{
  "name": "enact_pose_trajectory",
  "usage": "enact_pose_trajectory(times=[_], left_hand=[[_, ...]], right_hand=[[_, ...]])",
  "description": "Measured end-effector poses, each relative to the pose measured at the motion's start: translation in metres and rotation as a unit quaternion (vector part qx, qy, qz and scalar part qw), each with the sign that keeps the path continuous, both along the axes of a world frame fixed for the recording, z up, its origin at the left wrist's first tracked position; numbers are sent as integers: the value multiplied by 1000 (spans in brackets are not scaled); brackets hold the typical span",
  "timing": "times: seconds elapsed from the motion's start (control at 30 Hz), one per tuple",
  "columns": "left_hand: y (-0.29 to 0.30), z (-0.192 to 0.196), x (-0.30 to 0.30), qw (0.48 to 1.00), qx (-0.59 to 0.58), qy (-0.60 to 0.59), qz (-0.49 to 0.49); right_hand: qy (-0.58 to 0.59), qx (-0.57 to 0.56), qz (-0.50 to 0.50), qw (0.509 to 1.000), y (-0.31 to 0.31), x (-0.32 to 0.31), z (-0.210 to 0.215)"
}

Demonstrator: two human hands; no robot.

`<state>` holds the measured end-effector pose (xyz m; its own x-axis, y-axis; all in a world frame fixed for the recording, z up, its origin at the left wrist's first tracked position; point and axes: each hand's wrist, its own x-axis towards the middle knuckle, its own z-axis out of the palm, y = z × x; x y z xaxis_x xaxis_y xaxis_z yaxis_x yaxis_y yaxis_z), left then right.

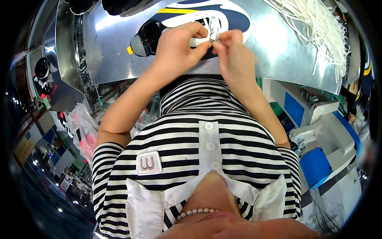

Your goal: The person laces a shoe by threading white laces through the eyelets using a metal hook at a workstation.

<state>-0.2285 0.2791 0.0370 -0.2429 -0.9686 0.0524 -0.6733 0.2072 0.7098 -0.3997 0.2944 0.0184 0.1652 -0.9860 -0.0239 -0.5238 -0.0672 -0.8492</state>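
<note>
Much of the navy-and-white shoe (235, 24) in front of me is covered: my left hand (175, 46) lies over the near side of its middle, hiding part of the lacing, and my right hand (239, 55) blocks more of the edge closest to me. The shoe rests on the shiny metal surface (107, 49), heel to my left, toe to my right, its far edge running close to the top of my view. The white lace (215, 26) crosses the opening right at my fingertips, just beyond the two thumbs. My right fingers (230, 36) are narrow, thumb and index pinched on the lace, though the exact bit between them is too small to make out. My left fingers (201, 49) curl in against the lacing, thumb and index near each other; whether they grip the lace too, I cannot tell. Past my right hand, a tangled bundle of white laces (314, 28) is cut off at the top, as are some dark items (123, 6) at upper left, hard to identify.
</note>
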Motion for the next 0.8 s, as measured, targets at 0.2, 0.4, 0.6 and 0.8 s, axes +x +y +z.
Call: enact_pose_trajectory(times=[0.2,0.4,0.6,0.8], left_hand=[[9,6,8,990,-116,-78,-34],[22,13,10,967,-218,-111,-67],[29,7,16,947,-286,-131,-66],[26,3,20,948,-289,-105,-81]], right_hand=[[-62,60,52,995,-2,-17,4],[-36,-85,57,994,-22,-50,51],[229,-209,230,922,-36,0,33],[40,23,226,973,-56,2,32]])
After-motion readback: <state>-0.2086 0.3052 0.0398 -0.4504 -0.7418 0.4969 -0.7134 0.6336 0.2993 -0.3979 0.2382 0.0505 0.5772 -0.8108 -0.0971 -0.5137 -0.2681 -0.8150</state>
